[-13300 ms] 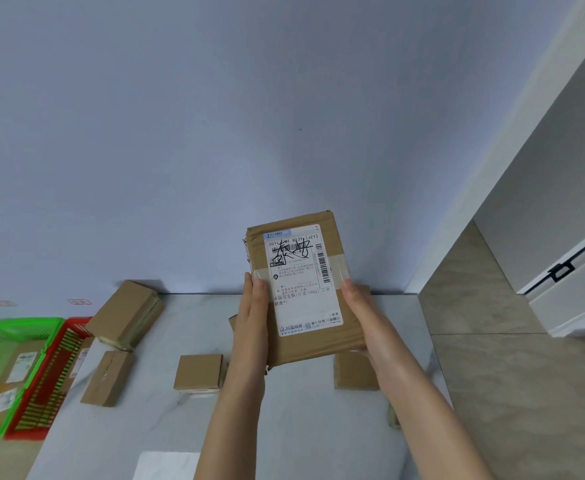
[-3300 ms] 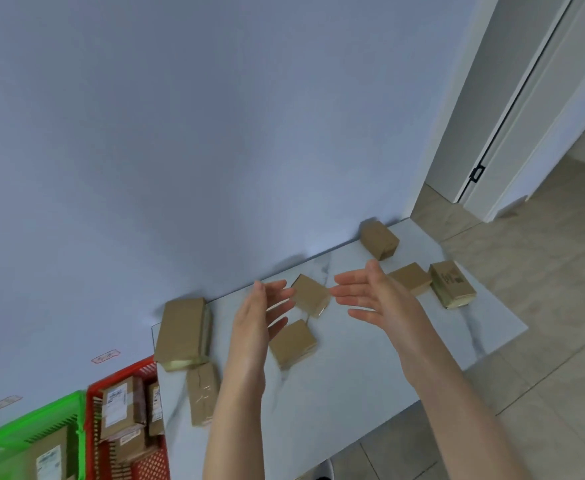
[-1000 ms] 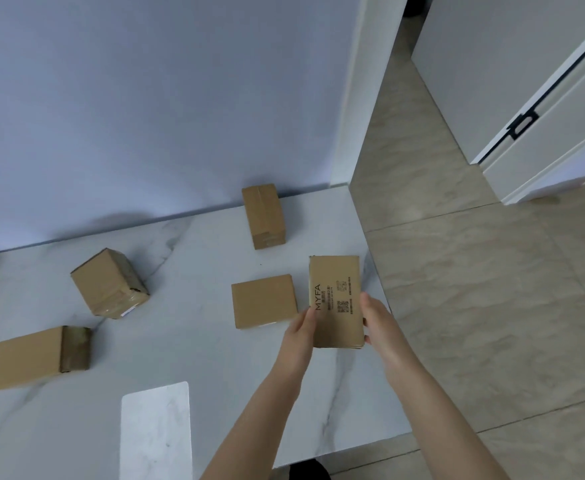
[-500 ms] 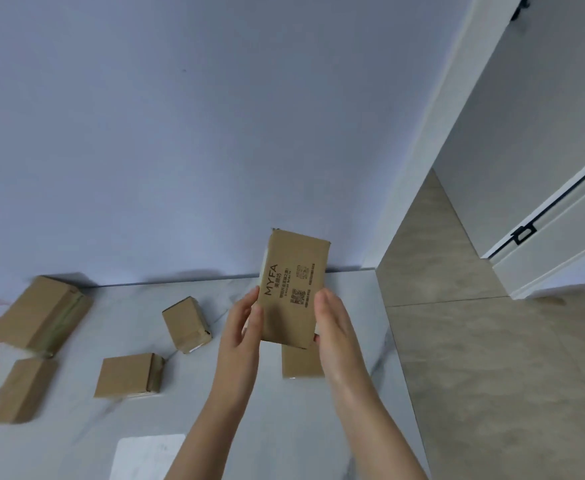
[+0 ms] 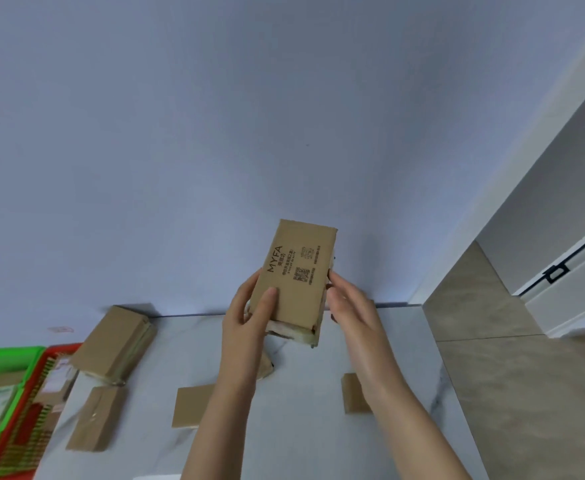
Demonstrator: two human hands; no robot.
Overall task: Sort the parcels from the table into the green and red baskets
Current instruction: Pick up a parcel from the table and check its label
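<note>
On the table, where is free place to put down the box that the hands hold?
Bare marble lies on the table between the flat box and the small box, under the held box. The left end by the baskets is crowded.

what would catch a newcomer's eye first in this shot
First, the brown parcel printed MYFA, held up mid-frame against the blue wall, with the left hand and right hand gripping its sides. Next, the green basket and red basket at the far left edge, both already holding parcels. More brown parcels lie scattered on the marble table below.
</note>
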